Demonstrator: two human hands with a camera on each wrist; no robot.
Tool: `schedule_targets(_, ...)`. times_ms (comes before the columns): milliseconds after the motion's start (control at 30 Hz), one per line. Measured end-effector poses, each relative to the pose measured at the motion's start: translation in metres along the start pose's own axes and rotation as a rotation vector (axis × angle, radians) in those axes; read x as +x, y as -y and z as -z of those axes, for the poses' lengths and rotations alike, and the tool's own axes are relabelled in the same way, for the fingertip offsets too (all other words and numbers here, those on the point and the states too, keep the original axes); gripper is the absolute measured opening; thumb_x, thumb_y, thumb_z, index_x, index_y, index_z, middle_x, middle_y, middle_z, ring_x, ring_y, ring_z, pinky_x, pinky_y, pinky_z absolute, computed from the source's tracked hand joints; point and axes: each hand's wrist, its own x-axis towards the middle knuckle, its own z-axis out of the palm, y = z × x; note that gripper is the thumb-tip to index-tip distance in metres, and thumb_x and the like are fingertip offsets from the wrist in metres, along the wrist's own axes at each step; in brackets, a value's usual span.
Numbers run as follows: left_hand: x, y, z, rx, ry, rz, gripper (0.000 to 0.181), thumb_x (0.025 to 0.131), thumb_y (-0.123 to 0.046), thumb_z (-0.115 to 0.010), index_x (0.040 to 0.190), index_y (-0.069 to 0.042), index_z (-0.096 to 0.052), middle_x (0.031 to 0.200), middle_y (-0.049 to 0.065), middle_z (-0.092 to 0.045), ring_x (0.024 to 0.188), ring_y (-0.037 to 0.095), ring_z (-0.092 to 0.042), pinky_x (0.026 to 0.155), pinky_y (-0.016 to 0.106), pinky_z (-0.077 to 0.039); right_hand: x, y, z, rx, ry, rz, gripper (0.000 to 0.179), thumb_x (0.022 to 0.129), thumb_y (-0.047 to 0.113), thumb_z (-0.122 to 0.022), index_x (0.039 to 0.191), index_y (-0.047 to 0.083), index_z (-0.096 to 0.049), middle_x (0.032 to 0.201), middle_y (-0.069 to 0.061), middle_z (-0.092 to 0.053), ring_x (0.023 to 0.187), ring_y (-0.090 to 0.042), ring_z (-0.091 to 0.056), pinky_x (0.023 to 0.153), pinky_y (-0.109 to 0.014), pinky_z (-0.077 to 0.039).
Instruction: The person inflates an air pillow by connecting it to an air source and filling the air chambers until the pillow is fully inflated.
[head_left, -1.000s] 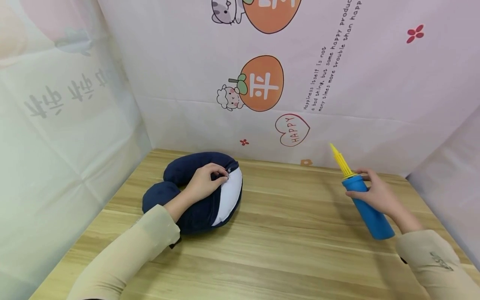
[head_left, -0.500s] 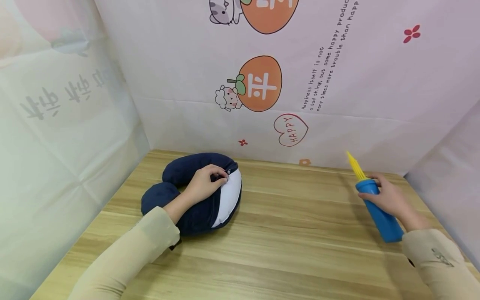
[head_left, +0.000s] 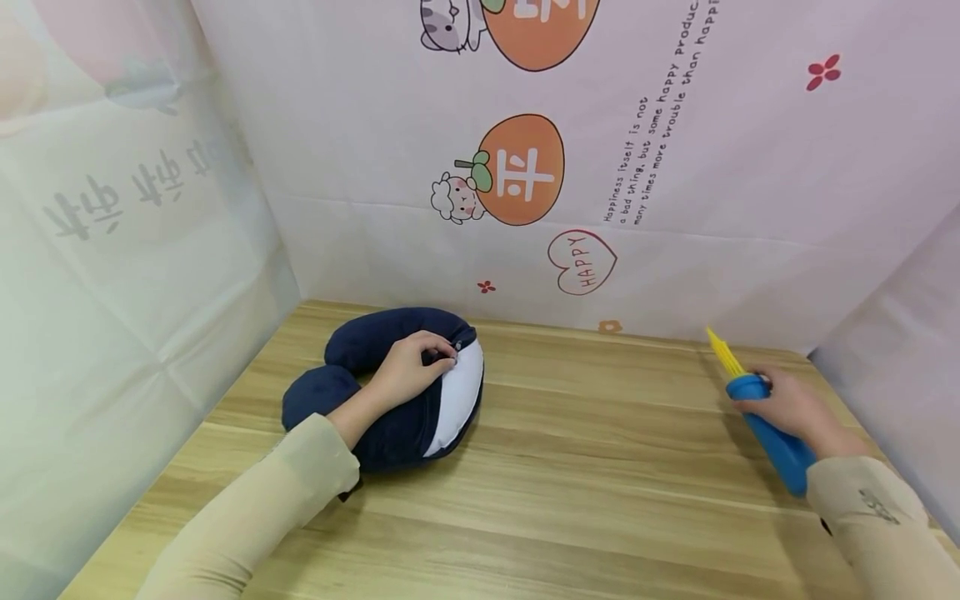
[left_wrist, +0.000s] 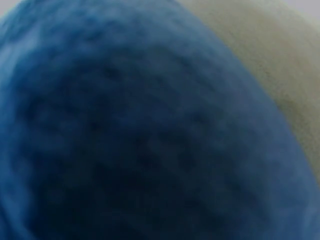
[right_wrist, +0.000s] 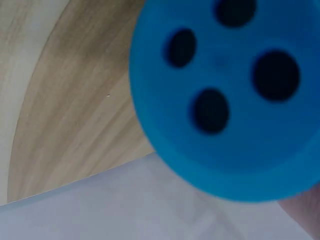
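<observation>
A dark blue U-shaped neck pillow (head_left: 390,442) lies on the left of the table, its cover parted along one side over a white inner part (head_left: 459,396). My left hand (head_left: 408,371) lies across it, thumb and forefinger pinching at the upper end of that opening; the small piece between the fingertips is too small to make out. Blurred navy fabric of the pillow (left_wrist: 150,140) fills the left wrist view. At the right, my right hand (head_left: 791,408) grips a blue hand pump (head_left: 780,454) with a yellow nozzle (head_left: 723,354). Its holed blue end (right_wrist: 220,145) shows in the right wrist view.
The wooden table (head_left: 570,500) runs back to a printed cloth wall (head_left: 675,275). Another cloth wall (head_left: 135,292) stands at the left, and one (head_left: 915,358) at the right. A black tag (head_left: 350,490) sticks out from under the pillow.
My right hand has carried the hand pump to the right and lower, toward the table. The left hand has kept its place on the neck pillow.
</observation>
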Motion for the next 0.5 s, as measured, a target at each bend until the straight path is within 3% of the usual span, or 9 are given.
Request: schedule_targets(500,-0.001,-0.001,0.000,-0.005,0.006,0.002,0.009,0.094,-0.005,-0.073,0.103,-0.005,-0.077,0.119,0.012,-0.068,0.105,0.029,-0.063,0.096,0.045,-0.050,0.010,-0.008,-0.013,0.006,0.050,-0.037,0.084,0.092,0.036,-0.073,0.136,-0.023,-0.034,0.129,-0.053,-0.038,0.108,-0.064,-0.047,0.085,-0.072,-0.043)
